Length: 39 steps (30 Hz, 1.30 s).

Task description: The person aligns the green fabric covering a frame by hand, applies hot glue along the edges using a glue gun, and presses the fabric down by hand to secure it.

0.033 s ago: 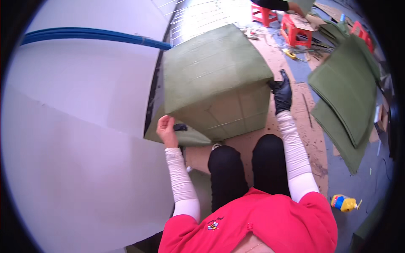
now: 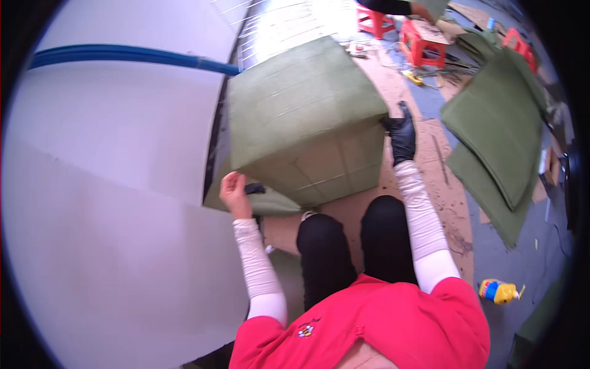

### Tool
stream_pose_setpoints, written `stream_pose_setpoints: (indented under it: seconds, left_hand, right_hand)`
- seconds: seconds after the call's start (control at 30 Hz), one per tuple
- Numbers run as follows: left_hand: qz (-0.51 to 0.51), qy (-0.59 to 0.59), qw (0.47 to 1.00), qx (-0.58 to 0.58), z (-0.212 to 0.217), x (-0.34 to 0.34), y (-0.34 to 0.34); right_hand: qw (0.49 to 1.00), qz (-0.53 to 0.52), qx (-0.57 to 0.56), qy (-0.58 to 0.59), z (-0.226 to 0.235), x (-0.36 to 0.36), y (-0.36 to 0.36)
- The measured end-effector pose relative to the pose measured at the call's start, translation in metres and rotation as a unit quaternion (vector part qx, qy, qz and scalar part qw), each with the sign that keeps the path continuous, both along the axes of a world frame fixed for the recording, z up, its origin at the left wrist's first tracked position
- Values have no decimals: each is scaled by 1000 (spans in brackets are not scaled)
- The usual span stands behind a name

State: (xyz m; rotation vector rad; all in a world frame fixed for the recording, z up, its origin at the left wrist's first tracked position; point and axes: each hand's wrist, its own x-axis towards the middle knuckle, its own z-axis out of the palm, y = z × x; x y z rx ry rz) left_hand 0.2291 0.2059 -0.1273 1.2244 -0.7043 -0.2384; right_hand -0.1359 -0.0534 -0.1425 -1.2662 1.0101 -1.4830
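Note:
A large green box-shaped block, with thin lines across its covering, stands tilted in front of my knees. My left hand is bare and pinches the block's near left corner with its fingers curled together. A black glove covers my right hand. It holds the near right corner, with one finger stretched up along the side and the fingers behind the edge partly hidden. Beside my left hand lies a small black item, perhaps a glove, on a green sheet under the block.
A white panel stands close on the left, with a blue tube along it. Green padded sheets lie at right. Red stools, a co-worker's arm and a wire rack are beyond. A yellow bottle lies near right.
The whole view has shifted slightly, so the scene sits a little further left. Both hands stay at the same corners of the block.

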Motion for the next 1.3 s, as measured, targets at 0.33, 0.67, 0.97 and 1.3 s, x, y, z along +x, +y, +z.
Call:
stream_pose_setpoints:
  seconds: [0.33,0.67,0.97,1.3]
  left_hand:
    - [102,-93,987,76,19,9,19]
    - [-135,-527,836,73,157,-161,-119]
    - [-434,-635,599,223,171,-227,-227]
    - [-389,-653,594,263,165,-246,-234]
  right_hand:
    - [995,-60,74,34,25,25,18]
    - [990,28,135,-3,28,15,16]
    - [986,102,71,-110,33,7,18]
    - [991,45,59,-115,-19,32,2]
